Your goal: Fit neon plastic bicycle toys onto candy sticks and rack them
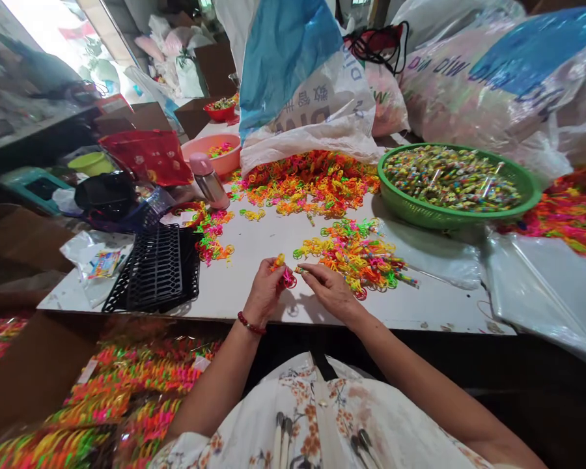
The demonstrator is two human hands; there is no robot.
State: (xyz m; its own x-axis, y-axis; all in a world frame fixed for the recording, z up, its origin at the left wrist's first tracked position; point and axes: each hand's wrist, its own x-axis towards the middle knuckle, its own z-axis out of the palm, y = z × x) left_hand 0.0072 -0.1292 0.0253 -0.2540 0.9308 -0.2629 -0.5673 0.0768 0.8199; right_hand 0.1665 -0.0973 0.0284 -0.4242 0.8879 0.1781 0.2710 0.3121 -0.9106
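Pink plastic piece (289, 280) lies between both hands (264, 290), pinched by the left

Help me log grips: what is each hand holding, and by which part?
Left hand pinches colorful plastic pieces; right hand, a small piece. Which parts are gripped is too small to tell.
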